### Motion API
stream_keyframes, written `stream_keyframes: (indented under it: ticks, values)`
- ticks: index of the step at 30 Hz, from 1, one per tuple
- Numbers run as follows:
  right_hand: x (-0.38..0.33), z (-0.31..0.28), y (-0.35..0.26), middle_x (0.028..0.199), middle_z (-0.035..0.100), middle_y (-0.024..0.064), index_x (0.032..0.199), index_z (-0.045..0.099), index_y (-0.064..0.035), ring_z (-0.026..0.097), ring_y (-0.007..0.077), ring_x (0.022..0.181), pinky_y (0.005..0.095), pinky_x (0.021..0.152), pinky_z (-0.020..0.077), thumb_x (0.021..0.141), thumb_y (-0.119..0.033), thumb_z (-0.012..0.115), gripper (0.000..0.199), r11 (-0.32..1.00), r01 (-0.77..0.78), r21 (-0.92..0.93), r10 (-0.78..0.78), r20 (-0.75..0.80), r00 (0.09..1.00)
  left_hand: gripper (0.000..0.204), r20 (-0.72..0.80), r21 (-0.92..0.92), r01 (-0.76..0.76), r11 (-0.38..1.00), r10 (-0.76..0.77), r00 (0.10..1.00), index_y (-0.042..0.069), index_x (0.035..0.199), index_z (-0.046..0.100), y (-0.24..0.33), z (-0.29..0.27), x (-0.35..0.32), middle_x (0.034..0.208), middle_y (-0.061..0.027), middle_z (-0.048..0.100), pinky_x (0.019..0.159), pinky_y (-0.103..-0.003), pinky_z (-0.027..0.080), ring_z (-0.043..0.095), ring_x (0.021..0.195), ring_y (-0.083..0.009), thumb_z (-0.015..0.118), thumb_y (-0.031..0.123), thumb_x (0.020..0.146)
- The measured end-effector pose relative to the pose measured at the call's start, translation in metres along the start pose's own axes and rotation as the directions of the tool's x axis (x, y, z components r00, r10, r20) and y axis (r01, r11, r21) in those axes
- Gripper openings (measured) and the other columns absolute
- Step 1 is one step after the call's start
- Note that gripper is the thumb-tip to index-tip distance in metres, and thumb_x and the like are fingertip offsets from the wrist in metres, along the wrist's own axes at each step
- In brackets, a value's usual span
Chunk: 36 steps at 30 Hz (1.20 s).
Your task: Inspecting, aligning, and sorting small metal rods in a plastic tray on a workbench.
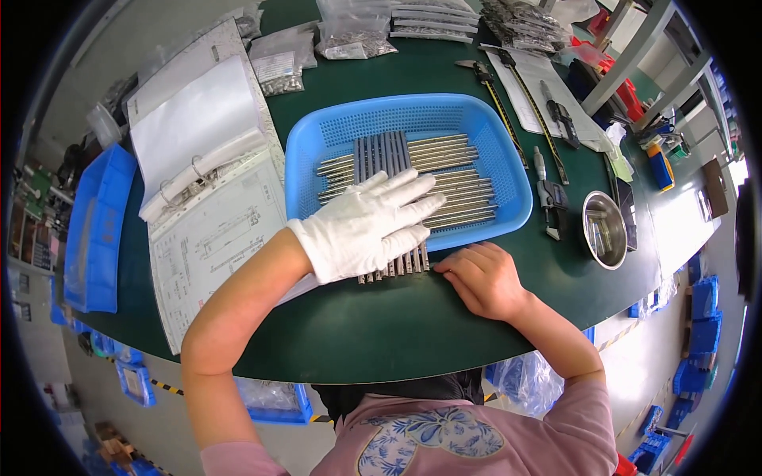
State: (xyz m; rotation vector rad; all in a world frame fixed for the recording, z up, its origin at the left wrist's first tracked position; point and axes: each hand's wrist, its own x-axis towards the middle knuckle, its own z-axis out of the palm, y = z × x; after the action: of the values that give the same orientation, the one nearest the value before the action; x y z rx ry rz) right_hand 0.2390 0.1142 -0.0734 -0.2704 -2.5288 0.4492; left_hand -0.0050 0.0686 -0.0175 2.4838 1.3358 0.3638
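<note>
Head view: I see a blue perforated basket (500, 170) at 12 o'clock holding loose metal rods lying 3-to-9. A steel bowl (603, 230) at 3 o'clock, contents unclear. A row of grey metal bars (385, 155), side by side, long axis 12-to-6, spans the basket's front rim. My gloved left hand (369, 226) lies flat on them, fingers spread. My bare right hand (486, 278) has curled fingers touching the row's near ends.

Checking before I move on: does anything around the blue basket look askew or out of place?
Yes. A row of grey metal rods hangs over the blue basket's front rim, ends on the green table, pinned flat by the gloved left hand. The bare right hand touches their ends. Nothing looks spilled.
</note>
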Motion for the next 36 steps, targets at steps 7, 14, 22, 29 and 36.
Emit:
stream_keyframes:
  ticks: [7, 14, 22, 29, 36]
  values:
    - [0.0, 0.004, -0.005, 0.083, 0.065, 0.0064, 0.088, 0.064, -0.0073, 0.062, 0.0266, 0.07, 0.0368, 0.064, 0.0492, 0.076, -0.007, 0.066, 0.012, 0.999, -0.039, 0.018, 0.04, -0.045, 0.998, 0.053, 0.002, 0.036, 0.011, 0.999, -0.011, 1.0, 0.004, 0.142, 0.036, 0.002, 0.006, 0.004, 0.147, -0.0205, 0.033, 0.114, -0.045, 0.023, 0.028, 0.138, -0.0364, 0.038, 0.035, 0.099]
    - [-0.004, 0.006, -0.003, 0.074, 0.066, 0.005, 0.083, 0.066, -0.0067, 0.062, 0.0247, 0.06, 0.0337, 0.055, 0.048, 0.072, -0.006, 0.072, 0.012, 0.994, -0.096, 0.048, 0.1, -0.099, 0.99, 0.054, -0.024, 0.002, 0.01, 1.0, -0.01, 1.0, 0.007, 0.142, 0.037, 0.0, 0.006, 0.0, 0.148, -0.0185, 0.032, 0.114, -0.045, 0.022, 0.027, 0.139, -0.0344, 0.04, 0.037, 0.098]
    - [-0.001, -0.001, -0.007, 0.073, 0.065, 0.0048, 0.078, 0.065, -0.0083, 0.062, 0.0249, 0.062, 0.0351, 0.056, 0.0486, 0.074, -0.009, 0.069, 0.006, 0.991, -0.129, 0.017, 0.13, -0.066, 0.989, 0.044, -0.131, -0.056, 0.056, 0.997, -0.063, 0.989, 0.004, 0.124, 0.056, 0.006, 0.006, 0.003, 0.134, -0.0219, 0.047, 0.106, -0.042, 0.035, 0.043, 0.126, -0.0372, 0.047, 0.035, 0.094]
    - [0.0, -0.003, -0.009, 0.076, 0.066, 0.004, 0.079, 0.065, -0.0083, 0.062, 0.0242, 0.062, 0.0343, 0.056, 0.0485, 0.074, -0.009, 0.068, 0.006, 0.988, -0.152, -0.013, 0.152, -0.024, 0.988, 0.047, -0.237, 0.058, 0.072, 0.996, -0.057, 0.97, 0.003, 0.122, 0.056, 0.008, 0.016, 0.003, 0.133, -0.0236, 0.048, 0.105, -0.043, 0.035, 0.045, 0.125, -0.0379, 0.045, 0.039, 0.095]
    - [0.007, -0.008, -0.013, 0.08, 0.065, 0.0054, 0.082, 0.065, -0.0071, 0.061, 0.024, 0.063, 0.0338, 0.055, 0.0475, 0.075, -0.007, 0.069, 0.008, 0.991, -0.121, 0.047, 0.124, -0.067, 0.99, 0.052, -0.228, 0.073, 0.084, 0.994, -0.066, 0.971, 0.001, 0.127, 0.052, 0.008, 0.017, 0.001, 0.136, -0.0253, 0.045, 0.106, -0.045, 0.033, 0.042, 0.127, -0.0387, 0.044, 0.041, 0.096]
